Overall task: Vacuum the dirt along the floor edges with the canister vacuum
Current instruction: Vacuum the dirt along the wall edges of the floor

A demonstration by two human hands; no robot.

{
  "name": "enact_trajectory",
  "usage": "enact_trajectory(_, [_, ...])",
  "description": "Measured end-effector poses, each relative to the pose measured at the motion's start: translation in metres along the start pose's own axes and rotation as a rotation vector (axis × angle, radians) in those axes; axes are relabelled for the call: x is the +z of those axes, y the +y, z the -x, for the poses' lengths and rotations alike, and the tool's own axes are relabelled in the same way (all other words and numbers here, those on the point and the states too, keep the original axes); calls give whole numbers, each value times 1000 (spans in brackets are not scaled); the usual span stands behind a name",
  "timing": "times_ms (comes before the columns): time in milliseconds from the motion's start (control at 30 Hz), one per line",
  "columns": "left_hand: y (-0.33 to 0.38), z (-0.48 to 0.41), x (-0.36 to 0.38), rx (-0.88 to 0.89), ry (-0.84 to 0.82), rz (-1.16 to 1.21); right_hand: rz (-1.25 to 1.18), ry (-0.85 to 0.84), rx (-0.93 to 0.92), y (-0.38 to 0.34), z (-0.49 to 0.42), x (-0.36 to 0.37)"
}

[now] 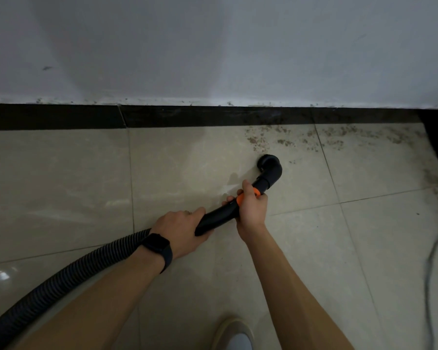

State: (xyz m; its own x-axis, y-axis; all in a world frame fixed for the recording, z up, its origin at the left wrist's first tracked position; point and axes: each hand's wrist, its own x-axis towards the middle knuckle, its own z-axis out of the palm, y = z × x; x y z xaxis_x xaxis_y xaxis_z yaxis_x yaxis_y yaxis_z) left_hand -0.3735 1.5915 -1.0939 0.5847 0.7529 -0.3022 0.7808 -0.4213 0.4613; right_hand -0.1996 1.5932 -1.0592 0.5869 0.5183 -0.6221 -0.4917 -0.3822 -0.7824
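Head view: the left hand [181, 229] is wrapped round the rear end of the black tube [218, 215], where the ribbed hose [61, 279] joins it. The right hand [250, 207] is clamped round the tube at its orange collar [257, 192]. The hands sit apart along the tube, both gripping.

The nozzle [268, 164] is low over the floor [61, 173], short of the black skirting [213, 117]. Whether it touches the tile I cannot tell. Dirt [288, 140] lies in a band along the skirting, from 12 to 3 o'clock of the nozzle, near it but mostly apart.

The tube's long axis runs from 8 o'clock at the left hand to 2 o'clock at the elbow. There it bends, and the nozzle mouth seems to turn toward 10 o'clock and down.

Judging by this, the edge pass is under way, with the stretch toward 3 o'clock left to do. The next move calls for pushing the nozzle to 12 o'clock against the skirting, then sweeping it toward 3 o'clock with the mouth flat.
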Motion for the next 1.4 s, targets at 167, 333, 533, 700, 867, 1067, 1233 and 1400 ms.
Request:
enact_trajectory(167, [-3,-2,-1,-18,28,4,17,-32,-11,0,-6,7])
enact_trajectory(333, [-5,-4,-6,-48,17,30,40,-43,-18,-1,-12,17])
enact_trajectory(533, [-7,-8,-10,-80,30,46,56,-71,-7,-5,-20,28])
enact_trajectory(700, [-14,-15,-15,-81,49,35,58,-79,-8,-6,-25,35])
enact_trajectory(867, [-22,-30,-24,-49,36,21,53,-70,-6,-11,-33,44])
enact_trajectory(1067, [-23,-45,-33,-60,54,22,90,-79,4,-25,-42,59])
enact_trajectory(1233, [-25,-51,-38,-66,50,60,119,-71,-2,-31,-47,67])
enact_trajectory(1400, [-24,-51,-43,-90,61,102,151,-87,1,-36,-47,73])
